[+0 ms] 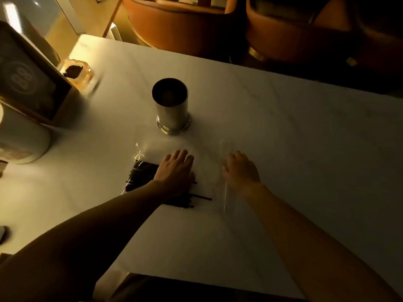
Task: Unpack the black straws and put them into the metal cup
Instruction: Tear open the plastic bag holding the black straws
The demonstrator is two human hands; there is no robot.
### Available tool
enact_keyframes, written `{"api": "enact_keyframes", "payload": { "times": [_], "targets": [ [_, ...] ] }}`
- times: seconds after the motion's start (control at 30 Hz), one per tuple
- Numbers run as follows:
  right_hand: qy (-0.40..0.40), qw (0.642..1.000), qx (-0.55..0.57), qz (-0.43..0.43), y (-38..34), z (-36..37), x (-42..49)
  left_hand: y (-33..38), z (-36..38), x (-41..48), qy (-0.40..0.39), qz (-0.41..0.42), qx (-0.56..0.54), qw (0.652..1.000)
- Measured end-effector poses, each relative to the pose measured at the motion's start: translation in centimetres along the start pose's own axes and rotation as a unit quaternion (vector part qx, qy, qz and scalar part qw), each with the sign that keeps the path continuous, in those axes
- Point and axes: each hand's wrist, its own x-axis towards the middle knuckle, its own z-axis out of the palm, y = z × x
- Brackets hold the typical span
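Observation:
A bundle of black straws (141,174) lies on the white table (283,127) inside a clear plastic wrapper (139,154). My left hand (174,171) rests flat on the bundle, fingers spread, covering its middle. Some straw ends (196,198) stick out to the right below the hand. My right hand (241,168) lies curled at the open right end of the clear wrapper (224,192); whether it pinches the film is unclear. The metal cup (172,105) stands upright and empty just beyond both hands.
A dark box with a round logo (28,81) and a white cylinder (24,138) stand at the left. A glass ashtray (76,73) sits behind them. Two orange chairs (185,22) line the far edge of the table.

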Motion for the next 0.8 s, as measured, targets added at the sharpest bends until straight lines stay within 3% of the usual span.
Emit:
{"api": "enact_keyframes", "payload": {
  "times": [0.27,0.37,0.8],
  "targets": [
    [0.046,0.998,0.035,-0.014,0.8,0.8,4.5,0.0,2.7,5.1,0.032,0.007,-0.025,0.999],
    [0.037,0.998,0.043,-0.035,0.8,1.3,6.9,-1.0,4.2,6.4,0.007,0.012,-0.043,0.999],
    [0.034,0.991,0.048,-0.123,1.6,1.0,10.0,-1.9,5.5,6.6,0.038,0.031,-0.075,0.996]
  ]
}}
